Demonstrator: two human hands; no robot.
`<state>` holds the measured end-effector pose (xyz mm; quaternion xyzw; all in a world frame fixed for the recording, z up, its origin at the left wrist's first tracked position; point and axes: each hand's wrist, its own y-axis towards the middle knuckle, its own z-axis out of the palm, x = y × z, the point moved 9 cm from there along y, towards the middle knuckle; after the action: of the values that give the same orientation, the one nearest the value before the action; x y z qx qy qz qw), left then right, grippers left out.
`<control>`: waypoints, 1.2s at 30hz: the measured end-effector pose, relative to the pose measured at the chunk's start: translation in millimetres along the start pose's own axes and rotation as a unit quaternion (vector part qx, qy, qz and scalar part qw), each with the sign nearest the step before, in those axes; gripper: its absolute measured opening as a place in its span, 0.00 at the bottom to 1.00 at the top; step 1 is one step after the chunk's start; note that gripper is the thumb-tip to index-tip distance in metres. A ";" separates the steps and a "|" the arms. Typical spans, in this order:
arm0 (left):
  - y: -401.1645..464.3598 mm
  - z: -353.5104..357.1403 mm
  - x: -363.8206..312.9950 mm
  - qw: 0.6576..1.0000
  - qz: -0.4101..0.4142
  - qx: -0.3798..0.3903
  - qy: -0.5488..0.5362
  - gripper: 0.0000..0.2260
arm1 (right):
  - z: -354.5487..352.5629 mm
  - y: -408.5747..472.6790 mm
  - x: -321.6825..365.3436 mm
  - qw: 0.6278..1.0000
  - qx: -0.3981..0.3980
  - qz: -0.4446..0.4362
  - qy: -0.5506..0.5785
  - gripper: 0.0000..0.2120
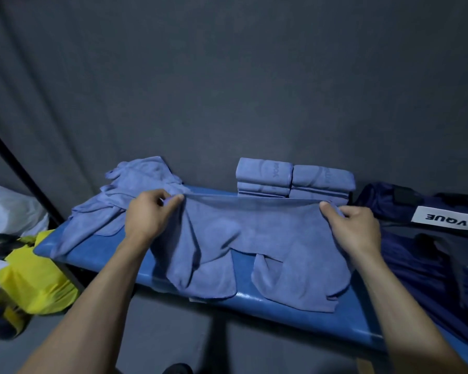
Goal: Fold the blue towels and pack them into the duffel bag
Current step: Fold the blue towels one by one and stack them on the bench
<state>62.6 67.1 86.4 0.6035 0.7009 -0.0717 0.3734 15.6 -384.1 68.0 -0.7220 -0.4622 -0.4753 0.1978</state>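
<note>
Dark grey curtain cloth hangs in soft folds behind a blue padded bench (295, 311) with a smooth, slightly shiny cover. Over the bench's middle a blue towel (235, 238) is stretched between both hands, its top edge taut and level, its lower part sagging in loose flaps onto the padding. The left hand (149, 214) pinches the towel's left top corner between thumb and curled fingers; the right hand (354, 228) pinches the right top corner the same way. The cloth looks soft and matte, like microfibre. Beyond the right hand, against the curtain, stand two neat stacks of folded towels (295, 179), rectangular and touching side by side. Beyond the left hand lies a rumpled heap of unfolded towels (125, 193). At the bench's right end lies the navy duffel bag (422, 255), limp, bearing a white label.
</note>
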 end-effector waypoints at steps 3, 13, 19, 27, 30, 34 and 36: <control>-0.9 -22.3 -3.3 0.991 -0.044 -0.088 -0.089 0.24 | -3.5 -4.5 1.4 1.000 0.007 0.020 -0.014 0.28; -34.0 41.6 -105.6 0.865 0.006 0.276 -0.418 0.16 | 63.9 -39.5 51.0 0.869 0.301 0.123 0.374 0.17; -29.5 42.6 -107.7 0.913 0.009 0.212 -0.350 0.08 | 69.9 -41.7 48.2 0.879 0.272 0.124 0.371 0.16; -39.8 61.8 -114.7 0.815 -0.045 0.336 -0.471 0.18 | 62.0 -55.3 81.1 0.923 0.252 -0.014 0.290 0.06; -45.2 63.0 -123.1 0.794 -0.029 0.368 -0.483 0.24 | 68.7 -72.6 103.1 0.900 0.323 -0.075 0.284 0.14; -44.6 57.8 -125.6 0.812 -0.014 0.340 -0.474 0.22 | 63.9 -75.9 114.8 0.936 0.246 -0.185 0.172 0.16; -44.0 56.6 -124.9 0.825 -0.009 0.327 -0.461 0.19 | 59.1 -76.0 117.8 0.947 0.190 -0.214 0.145 0.11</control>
<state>46.8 -74.6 107.0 0.5807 0.3876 -0.5700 0.4332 -5.5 -247.2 131.0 -0.4788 -0.6539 -0.5093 0.2894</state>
